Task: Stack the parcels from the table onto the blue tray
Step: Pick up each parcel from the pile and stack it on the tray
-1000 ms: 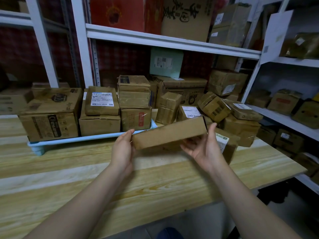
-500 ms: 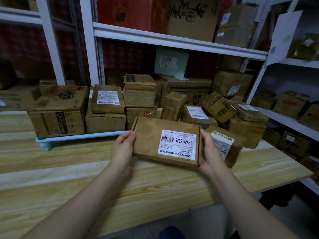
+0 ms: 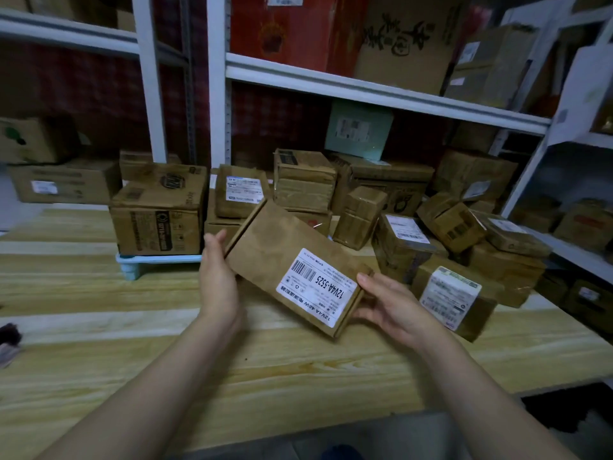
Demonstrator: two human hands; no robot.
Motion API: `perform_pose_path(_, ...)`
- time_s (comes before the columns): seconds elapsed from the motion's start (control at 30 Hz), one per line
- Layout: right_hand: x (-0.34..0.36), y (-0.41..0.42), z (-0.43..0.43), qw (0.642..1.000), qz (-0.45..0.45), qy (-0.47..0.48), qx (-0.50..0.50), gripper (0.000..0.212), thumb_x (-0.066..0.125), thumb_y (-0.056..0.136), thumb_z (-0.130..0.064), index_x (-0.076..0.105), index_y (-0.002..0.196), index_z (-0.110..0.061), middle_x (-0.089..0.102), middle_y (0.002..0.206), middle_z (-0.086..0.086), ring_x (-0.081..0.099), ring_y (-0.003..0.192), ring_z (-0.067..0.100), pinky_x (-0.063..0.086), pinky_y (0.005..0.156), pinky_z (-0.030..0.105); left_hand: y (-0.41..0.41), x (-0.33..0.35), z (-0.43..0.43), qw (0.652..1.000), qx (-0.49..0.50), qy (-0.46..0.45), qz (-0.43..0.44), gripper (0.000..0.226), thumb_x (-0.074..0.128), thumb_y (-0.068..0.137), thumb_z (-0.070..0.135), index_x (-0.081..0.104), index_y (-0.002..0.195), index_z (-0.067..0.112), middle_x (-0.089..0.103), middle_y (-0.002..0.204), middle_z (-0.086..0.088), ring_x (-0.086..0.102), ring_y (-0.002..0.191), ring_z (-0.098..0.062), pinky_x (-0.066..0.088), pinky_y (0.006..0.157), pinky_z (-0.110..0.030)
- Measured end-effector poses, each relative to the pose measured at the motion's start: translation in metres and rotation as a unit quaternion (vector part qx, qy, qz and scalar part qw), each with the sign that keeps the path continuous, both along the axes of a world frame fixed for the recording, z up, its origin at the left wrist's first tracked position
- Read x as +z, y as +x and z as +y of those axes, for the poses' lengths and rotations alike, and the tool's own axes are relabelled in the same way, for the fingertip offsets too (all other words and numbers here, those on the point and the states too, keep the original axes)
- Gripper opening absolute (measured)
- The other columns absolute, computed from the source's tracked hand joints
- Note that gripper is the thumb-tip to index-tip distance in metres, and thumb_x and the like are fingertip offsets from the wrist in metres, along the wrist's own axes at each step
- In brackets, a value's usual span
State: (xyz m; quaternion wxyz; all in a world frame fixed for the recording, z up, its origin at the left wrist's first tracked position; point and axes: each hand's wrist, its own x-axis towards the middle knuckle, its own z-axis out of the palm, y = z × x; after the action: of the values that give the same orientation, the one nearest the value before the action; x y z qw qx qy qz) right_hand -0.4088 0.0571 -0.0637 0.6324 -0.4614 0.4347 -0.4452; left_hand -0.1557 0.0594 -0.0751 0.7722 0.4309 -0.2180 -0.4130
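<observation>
We hold a flat brown parcel [image 3: 285,250] tilted above the wooden worktop [image 3: 298,366], its white shipping label [image 3: 316,287] facing up. Our left hand [image 3: 217,277] grasps its left edge, and the fingers of our right hand [image 3: 391,307] clasp its lower right corner. Behind, the blue tray [image 3: 159,259] carries stacked cardboard boxes [image 3: 159,220]. Loose parcels [image 3: 454,224] lie heaped to the right.

Parcel storeroom: white metal shelving [image 3: 381,91], piled taped cartons [image 3: 464,224].

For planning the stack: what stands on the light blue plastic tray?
Brown cardboard parcels, some stacked. The flat brown labelled parcel in the left hand and right hand hides the right part of the light blue plastic tray.
</observation>
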Motion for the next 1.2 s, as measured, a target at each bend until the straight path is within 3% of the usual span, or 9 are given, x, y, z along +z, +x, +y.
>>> perform_pose_path(0.1, 0.003, 0.024, -0.002, 0.999, -0.038, 0.008, 0.019, 0.024, 0.060, 0.095, -0.009, 0.064, 0.117, -0.002, 0.072, 0.114, 0.020, 0.070, 0.108, 0.031, 0.058, 0.087, 0.049, 0.022, -0.007, -0.002, 0.996, 0.046, 0.048, 0.051, 0.042, 0.032, 0.102, 0.048, 0.054, 0.123, 0.020, 0.061, 0.099, 0.001, 0.058, 0.085, -0.013, 0.048, 0.071, -0.027)
perform_pose_path(0.23, 0.017, 0.059, -0.009, 0.998, -0.059, 0.006, 0.033, 0.029, 0.066, 0.089, -0.011, 0.063, 0.118, -0.006, 0.075, 0.109, 0.013, 0.073, 0.102, 0.025, 0.060, 0.084, 0.045, 0.034, -0.026, -0.010, 0.988, 0.033, 0.145, 0.048, 0.038, 0.048, 0.098, 0.034, 0.052, 0.124, 0.007, 0.050, 0.078, 0.001, 0.046, 0.067, -0.017, 0.047, 0.078, -0.038)
perform_pose_path(0.43, 0.042, 0.123, -0.028, 0.995, -0.078, 0.059, 0.031, 0.023, 0.062, 0.096, -0.014, 0.062, 0.117, -0.004, 0.075, 0.099, 0.015, 0.073, 0.094, 0.030, 0.063, 0.073, 0.041, 0.047, -0.029, -0.018, 0.978, -0.042, 0.197, 0.048, 0.048, 0.056, 0.097, 0.023, 0.039, 0.142, 0.017, 0.060, 0.118, -0.012, 0.059, 0.102, -0.022, 0.055, 0.088, -0.037)
perform_pose_path(0.5, 0.050, 0.136, -0.030, 0.992, -0.090, 0.071, 0.043, 0.017, 0.061, 0.097, -0.014, 0.063, 0.111, -0.004, 0.074, 0.096, 0.017, 0.071, 0.095, 0.031, 0.063, 0.072, 0.041, 0.049, -0.029, -0.025, 0.978, -0.062, 0.193, 0.051, 0.043, 0.058, 0.095, 0.023, 0.047, 0.136, 0.016, 0.062, 0.122, -0.009, 0.061, 0.106, -0.020, 0.056, 0.077, -0.033)
perform_pose_path(0.57, 0.054, 0.144, -0.032, 0.990, -0.099, 0.079, 0.055, 0.018, 0.060, 0.098, -0.016, 0.063, 0.111, -0.005, 0.073, 0.098, 0.018, 0.072, 0.093, 0.030, 0.064, 0.067, 0.039, 0.052, -0.030, -0.031, 0.979, -0.067, 0.186, 0.043, 0.026, 0.061, 0.094, 0.024, 0.059, 0.118, 0.014, 0.066, 0.103, -0.006, 0.062, 0.088, -0.016, 0.052, 0.065, -0.028)
perform_pose_path(0.67, 0.052, 0.143, -0.038, 0.988, -0.116, 0.094, 0.043, 0.025, 0.060, 0.098, -0.019, 0.060, 0.120, -0.006, 0.071, 0.111, 0.020, 0.069, 0.106, 0.031, 0.064, 0.067, 0.037, 0.065, -0.025, -0.031, 0.976, 0.048, 0.210, -0.003, 0.017, 0.061, 0.093, 0.024, 0.062, 0.093, 0.007, 0.061, 0.076, -0.011, 0.060, 0.068, -0.025, 0.051, 0.069, -0.034)
perform_pose_path(0.73, 0.049, 0.141, -0.042, 0.986, -0.134, 0.101, 0.020, 0.033, 0.060, 0.098, -0.021, 0.057, 0.127, -0.008, 0.069, 0.118, 0.019, 0.066, 0.111, 0.030, 0.064, 0.064, 0.036, 0.080, -0.019, -0.027, 0.951, 0.168, 0.254, -0.049, 0.034, 0.066, 0.087, 0.027, 0.059, 0.109, 0.002, 0.063, 0.108, -0.018, 0.062, 0.101, -0.036, 0.048, 0.088, -0.041)
perform_pose_path(0.83, 0.046, 0.149, -0.048, 0.979, -0.173, 0.105, -0.026, 0.034, 0.061, 0.097, -0.021, 0.057, 0.128, -0.007, 0.068, 0.104, 0.015, 0.065, 0.091, 0.021, 0.063, 0.060, 0.035, 0.094, 0.000, -0.017, 0.931, 0.225, 0.285, -0.039, 0.062, 0.069, 0.086, 0.025, 0.037, 0.135, 0.007, 0.033, 0.144, -0.022, 0.038, 0.131, -0.037, 0.032, 0.107, -0.039)
perform_pose_path(1.2, 0.086, 0.210, -0.061, 0.969, -0.170, 0.138, -0.116, 0.040, 0.073, 0.090, -0.028, 0.059, 0.117, -0.002, 0.058, 0.101, 0.016, 0.060, 0.084, 0.019, 0.063, 0.071, 0.035, 0.117, 0.005, -0.013, 0.915, 0.247, 0.296, -0.120, 0.086, 0.069, 0.074, 0.008, 0.020, 0.144, 0.009, 0.019, 0.147, -0.020, 0.027, 0.132, -0.041, 0.026, 0.114, -0.043)
